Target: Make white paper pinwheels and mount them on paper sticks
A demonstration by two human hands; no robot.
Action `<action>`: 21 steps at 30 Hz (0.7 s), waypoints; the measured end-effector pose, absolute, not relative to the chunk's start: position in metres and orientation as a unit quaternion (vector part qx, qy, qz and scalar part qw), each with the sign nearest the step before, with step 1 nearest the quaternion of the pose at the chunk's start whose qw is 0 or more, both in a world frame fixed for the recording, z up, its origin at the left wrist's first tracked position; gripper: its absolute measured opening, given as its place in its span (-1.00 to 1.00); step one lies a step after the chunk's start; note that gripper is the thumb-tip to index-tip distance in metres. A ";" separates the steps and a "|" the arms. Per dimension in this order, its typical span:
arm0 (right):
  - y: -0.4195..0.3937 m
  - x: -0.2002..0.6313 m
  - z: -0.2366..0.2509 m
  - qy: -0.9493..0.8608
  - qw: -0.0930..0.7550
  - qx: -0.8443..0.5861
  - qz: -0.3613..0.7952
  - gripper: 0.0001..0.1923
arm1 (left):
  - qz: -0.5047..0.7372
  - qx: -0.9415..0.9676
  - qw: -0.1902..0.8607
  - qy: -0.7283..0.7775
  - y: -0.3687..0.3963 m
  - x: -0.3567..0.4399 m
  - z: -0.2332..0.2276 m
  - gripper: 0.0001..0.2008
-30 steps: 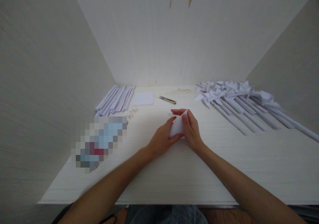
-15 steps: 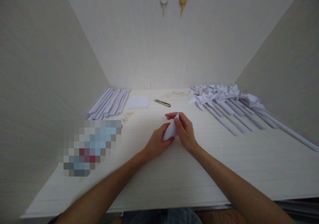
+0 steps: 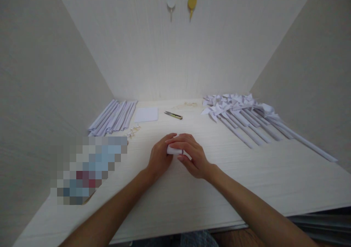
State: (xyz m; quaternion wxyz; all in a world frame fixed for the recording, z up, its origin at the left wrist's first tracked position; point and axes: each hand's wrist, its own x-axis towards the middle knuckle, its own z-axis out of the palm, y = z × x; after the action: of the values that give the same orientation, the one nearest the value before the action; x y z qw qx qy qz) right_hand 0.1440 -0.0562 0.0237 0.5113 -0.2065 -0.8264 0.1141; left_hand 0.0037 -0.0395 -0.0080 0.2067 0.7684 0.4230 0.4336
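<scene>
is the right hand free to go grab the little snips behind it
Probably not yet: the right hand and left hand are both pressing the folded paper. The path across the table to the snips looks open.

I see my left hand (image 3: 158,158) and right hand (image 3: 192,155) pressed together over a small white folded paper (image 3: 173,150) on the table (image 3: 246,181). Snips (image 3: 173,115) lie beyond; paper pinwheels (image 3: 241,111) spread to the right, rolled sticks (image 3: 113,117) left.

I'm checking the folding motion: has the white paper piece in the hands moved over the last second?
Yes. The white paper piece went from standing up to pressed low on the table, farther from the snips, under both hands.
</scene>
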 end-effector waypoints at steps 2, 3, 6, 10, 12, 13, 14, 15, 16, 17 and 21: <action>-0.057 0.143 0.025 -0.816 0.520 -0.207 0.141 -0.77 | 0.443 0.760 0.184 0.438 -0.039 0.001 -0.009 -0.62; -0.058 0.143 0.026 -0.811 0.525 -0.208 0.154 -0.77 | 0.446 0.759 0.173 0.442 -0.038 0.001 -0.009 -0.61; -0.060 0.143 0.028 -0.789 0.544 -0.216 0.186 -0.78 | 0.451 0.761 0.145 0.444 -0.037 0.000 -0.009 -0.60; -0.061 0.144 0.028 -0.767 0.559 -0.237 0.210 -0.77 | 0.450 0.759 0.127 0.453 -0.037 0.000 -0.008 -0.57; -0.061 0.144 0.027 -0.767 0.561 -0.237 0.203 -0.77 | 0.449 0.759 0.117 0.457 -0.037 0.000 -0.006 -0.58; -0.061 0.145 0.027 -0.769 0.561 -0.234 0.196 -0.77 | 0.446 0.759 0.113 0.460 -0.037 0.001 -0.005 -0.59; -0.061 0.145 0.027 -0.773 0.561 -0.229 0.187 -0.77 | 0.442 0.760 0.110 0.463 -0.037 0.001 -0.005 -0.60; -0.061 0.145 0.026 -0.778 0.559 -0.224 0.177 -0.76 | 0.435 0.762 0.107 0.467 -0.038 0.001 -0.004 -0.61; -0.061 0.145 0.026 -0.785 0.556 -0.218 0.165 -0.75 | 0.428 0.764 0.105 0.471 -0.038 0.001 -0.003 -0.61; -0.060 0.146 0.026 -0.791 0.554 -0.211 0.152 -0.73 | 0.420 0.765 0.103 0.476 -0.038 0.001 -0.002 -0.62; -0.059 0.146 0.024 -0.819 0.532 -0.191 0.101 -0.67 | 0.389 0.768 0.101 0.499 -0.039 0.001 0.001 -0.67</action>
State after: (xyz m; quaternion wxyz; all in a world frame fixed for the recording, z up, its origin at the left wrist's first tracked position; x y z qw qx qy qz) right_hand 0.1463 -0.0586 0.0237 0.5319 -0.1911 -0.8188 0.1009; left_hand 0.0007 -0.0394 0.0006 0.1013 0.7680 0.4985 0.3891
